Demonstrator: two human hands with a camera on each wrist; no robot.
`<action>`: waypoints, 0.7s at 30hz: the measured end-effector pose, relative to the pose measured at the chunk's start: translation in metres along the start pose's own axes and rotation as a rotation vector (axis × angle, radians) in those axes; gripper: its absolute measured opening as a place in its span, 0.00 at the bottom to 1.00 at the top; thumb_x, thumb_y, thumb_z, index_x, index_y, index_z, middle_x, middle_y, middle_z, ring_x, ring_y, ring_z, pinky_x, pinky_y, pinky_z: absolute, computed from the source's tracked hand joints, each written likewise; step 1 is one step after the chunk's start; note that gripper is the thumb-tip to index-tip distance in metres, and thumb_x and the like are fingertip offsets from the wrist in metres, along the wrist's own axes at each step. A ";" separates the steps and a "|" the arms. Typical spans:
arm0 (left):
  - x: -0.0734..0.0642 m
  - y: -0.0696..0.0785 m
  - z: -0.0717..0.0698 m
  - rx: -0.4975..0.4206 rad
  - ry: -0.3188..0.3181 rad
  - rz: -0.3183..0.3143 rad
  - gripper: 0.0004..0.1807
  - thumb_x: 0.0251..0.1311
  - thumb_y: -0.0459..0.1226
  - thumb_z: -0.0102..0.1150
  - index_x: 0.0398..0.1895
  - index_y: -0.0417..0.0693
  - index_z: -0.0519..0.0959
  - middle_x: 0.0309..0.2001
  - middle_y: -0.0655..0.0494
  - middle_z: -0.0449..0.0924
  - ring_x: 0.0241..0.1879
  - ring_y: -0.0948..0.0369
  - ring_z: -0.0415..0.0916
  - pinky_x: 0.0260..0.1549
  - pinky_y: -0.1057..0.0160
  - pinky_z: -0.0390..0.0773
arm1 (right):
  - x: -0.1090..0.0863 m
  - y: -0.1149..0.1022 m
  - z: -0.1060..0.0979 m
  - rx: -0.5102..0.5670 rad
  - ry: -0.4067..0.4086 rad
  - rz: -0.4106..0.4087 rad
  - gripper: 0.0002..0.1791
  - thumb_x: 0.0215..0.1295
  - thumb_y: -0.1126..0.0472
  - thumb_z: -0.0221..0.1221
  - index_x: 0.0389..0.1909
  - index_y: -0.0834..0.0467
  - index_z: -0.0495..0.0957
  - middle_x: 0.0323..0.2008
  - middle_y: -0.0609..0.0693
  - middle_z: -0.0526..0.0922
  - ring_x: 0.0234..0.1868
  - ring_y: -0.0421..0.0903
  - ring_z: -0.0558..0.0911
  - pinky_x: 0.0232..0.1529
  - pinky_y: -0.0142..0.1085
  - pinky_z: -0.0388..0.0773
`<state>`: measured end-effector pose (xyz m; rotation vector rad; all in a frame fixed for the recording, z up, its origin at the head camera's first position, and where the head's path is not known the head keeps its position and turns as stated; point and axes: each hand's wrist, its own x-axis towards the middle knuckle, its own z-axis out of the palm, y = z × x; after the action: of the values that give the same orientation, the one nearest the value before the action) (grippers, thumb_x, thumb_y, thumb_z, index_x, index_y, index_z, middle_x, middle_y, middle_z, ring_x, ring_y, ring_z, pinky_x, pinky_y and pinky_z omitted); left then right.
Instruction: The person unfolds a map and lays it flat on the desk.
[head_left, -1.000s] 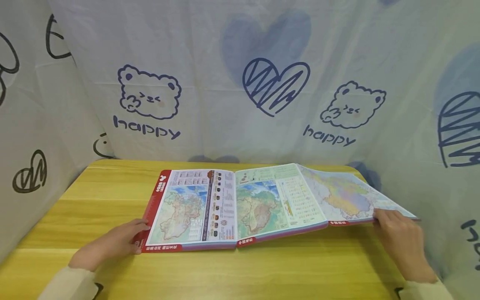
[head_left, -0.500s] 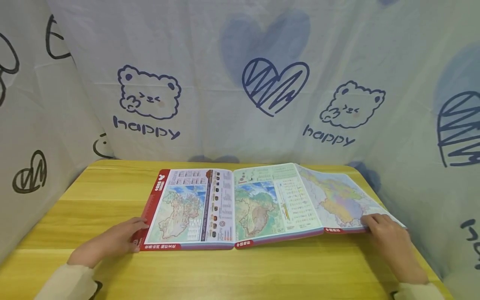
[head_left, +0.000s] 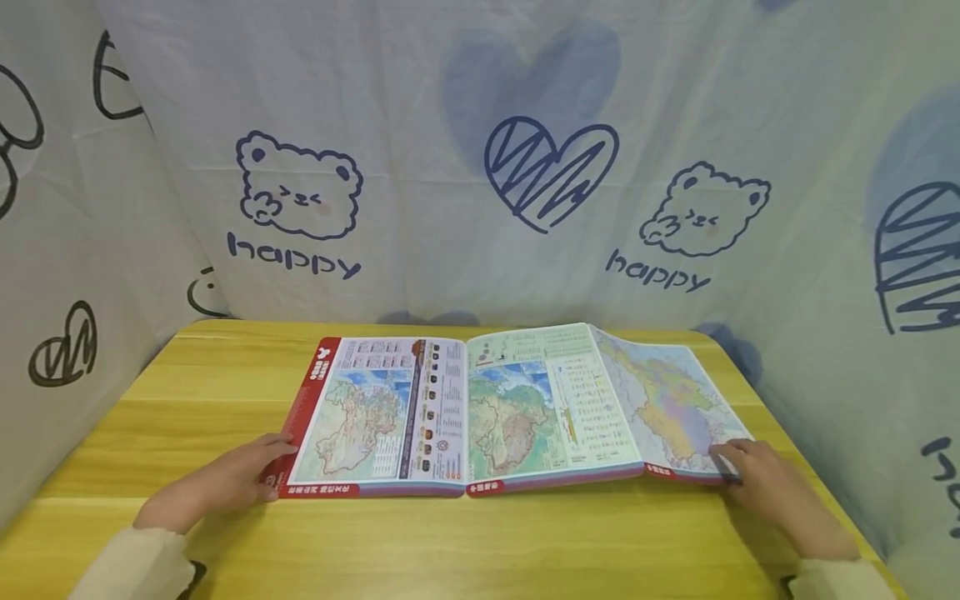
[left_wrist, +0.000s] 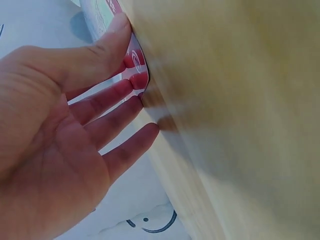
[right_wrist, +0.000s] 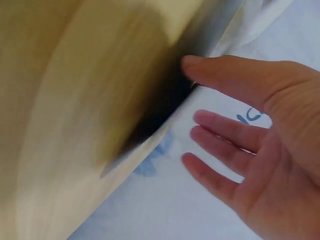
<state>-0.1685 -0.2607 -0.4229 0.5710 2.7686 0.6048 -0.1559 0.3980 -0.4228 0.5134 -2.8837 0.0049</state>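
Note:
A fold-out map [head_left: 517, 417] lies across the table in three joined panels, with a red strip down its left side. My left hand [head_left: 225, 482] touches the near left corner, its fingers fairly straight. In the left wrist view the thumb [left_wrist: 112, 42] is at the red corner [left_wrist: 137, 65], and the little finger stands off it. At the right panel [head_left: 671, 400], my right hand [head_left: 780, 492] pinches the near outer corner, which is tilted. The right wrist view shows the thumb [right_wrist: 215, 70] at the panel's underside, the index finger hidden behind it and other fingers extended.
The yellow wood-grain table [head_left: 420, 550] extends in front of the map and to its left. A white cloth [head_left: 450, 167] printed with bears and hearts hangs behind the table and along both sides.
My right hand has moved left and toward me, bringing the right panel's outer edge inward and lower. The left hand and left panel have hardly moved.

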 end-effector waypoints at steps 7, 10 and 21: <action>-0.003 -0.002 0.004 -0.037 0.016 0.015 0.32 0.51 0.28 0.68 0.60 0.26 0.69 0.67 0.25 0.52 0.60 0.30 0.59 0.53 0.34 0.67 | 0.001 0.003 -0.002 0.019 -0.031 -0.010 0.20 0.42 0.76 0.66 0.41 0.67 0.81 0.40 0.68 0.80 0.39 0.67 0.79 0.41 0.58 0.76; -0.004 -0.002 0.005 -0.059 0.022 0.018 0.33 0.51 0.28 0.68 0.61 0.26 0.68 0.68 0.25 0.50 0.61 0.30 0.58 0.54 0.34 0.66 | 0.003 0.000 -0.001 0.018 -0.040 -0.002 0.17 0.46 0.74 0.66 0.41 0.67 0.81 0.39 0.67 0.80 0.39 0.66 0.79 0.42 0.57 0.76; -0.008 0.000 0.006 -0.129 0.002 -0.028 0.43 0.55 0.45 0.68 0.66 0.25 0.63 0.69 0.24 0.47 0.63 0.27 0.52 0.55 0.31 0.62 | 0.001 -0.006 0.005 0.073 -0.027 0.030 0.11 0.54 0.71 0.65 0.41 0.66 0.82 0.40 0.65 0.81 0.42 0.65 0.80 0.44 0.57 0.76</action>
<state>-0.1597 -0.2615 -0.4272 0.5030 2.7098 0.7705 -0.1553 0.3916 -0.4278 0.4863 -2.9266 0.1096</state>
